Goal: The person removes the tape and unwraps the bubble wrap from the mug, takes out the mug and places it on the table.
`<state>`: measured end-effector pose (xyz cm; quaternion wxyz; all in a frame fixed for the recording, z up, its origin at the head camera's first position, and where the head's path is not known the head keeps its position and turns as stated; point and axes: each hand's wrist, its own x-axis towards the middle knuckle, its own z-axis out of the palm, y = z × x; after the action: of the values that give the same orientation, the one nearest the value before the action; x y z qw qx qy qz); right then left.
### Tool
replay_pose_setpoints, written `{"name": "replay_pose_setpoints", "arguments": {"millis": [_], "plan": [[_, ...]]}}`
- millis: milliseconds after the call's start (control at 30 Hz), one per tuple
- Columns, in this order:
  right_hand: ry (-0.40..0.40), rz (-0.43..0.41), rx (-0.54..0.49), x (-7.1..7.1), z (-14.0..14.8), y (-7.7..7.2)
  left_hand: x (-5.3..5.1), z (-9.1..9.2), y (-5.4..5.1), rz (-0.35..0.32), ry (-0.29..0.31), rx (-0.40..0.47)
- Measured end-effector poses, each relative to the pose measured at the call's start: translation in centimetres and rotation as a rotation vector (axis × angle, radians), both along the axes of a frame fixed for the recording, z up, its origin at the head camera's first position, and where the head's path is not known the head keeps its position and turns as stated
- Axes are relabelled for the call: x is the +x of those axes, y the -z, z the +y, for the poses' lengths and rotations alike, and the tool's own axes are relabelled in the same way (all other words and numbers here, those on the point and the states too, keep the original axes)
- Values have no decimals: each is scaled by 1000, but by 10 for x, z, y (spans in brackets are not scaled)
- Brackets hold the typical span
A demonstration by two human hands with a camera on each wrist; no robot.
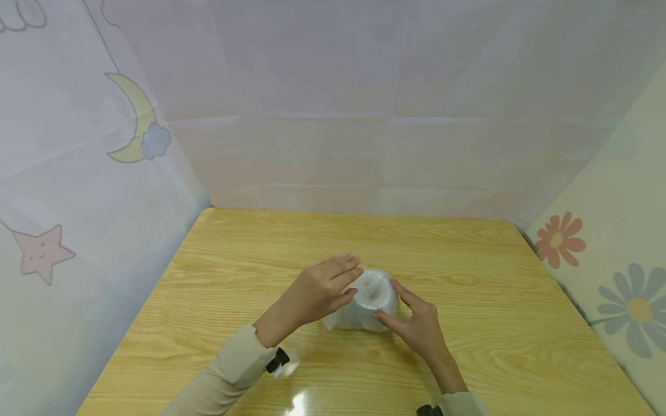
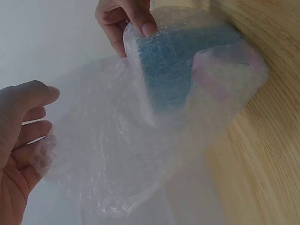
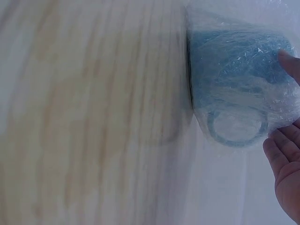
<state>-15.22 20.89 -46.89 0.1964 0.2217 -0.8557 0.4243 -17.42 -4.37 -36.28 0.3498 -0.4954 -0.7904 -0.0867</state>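
The right hand's [image 1: 418, 326] fingers are clamped around a blue mug [image 3: 220, 61], while the left hand's [image 1: 319, 292] fingers, thumb apart, are laid against loose bubble wrap [image 2: 103, 140]. The wrapped mug is seen on the tabletop [image 1: 250, 260], about midway between its left and right edges. A ring-shaped handle [image 3: 213, 127], indistinguishable from overhead, is revealed at the right wrist.

Soft light, white glare on the near tabletop [image 1: 499, 335], right wrist view hazy.
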Motion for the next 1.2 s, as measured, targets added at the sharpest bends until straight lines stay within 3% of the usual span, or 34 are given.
{"name": "replay_pose_setpoints", "arguments": {"millis": [433, 767, 1200], "plan": [[5, -26, -22, 1, 0, 1, 0, 0, 9, 107, -79, -209], [5, -15, -23, 1, -1, 1, -1, -1, 11, 85, -55, -173], [3, -19, -18, 1, -1, 1, -6, -8, 14, 79, -8, -24]]}}
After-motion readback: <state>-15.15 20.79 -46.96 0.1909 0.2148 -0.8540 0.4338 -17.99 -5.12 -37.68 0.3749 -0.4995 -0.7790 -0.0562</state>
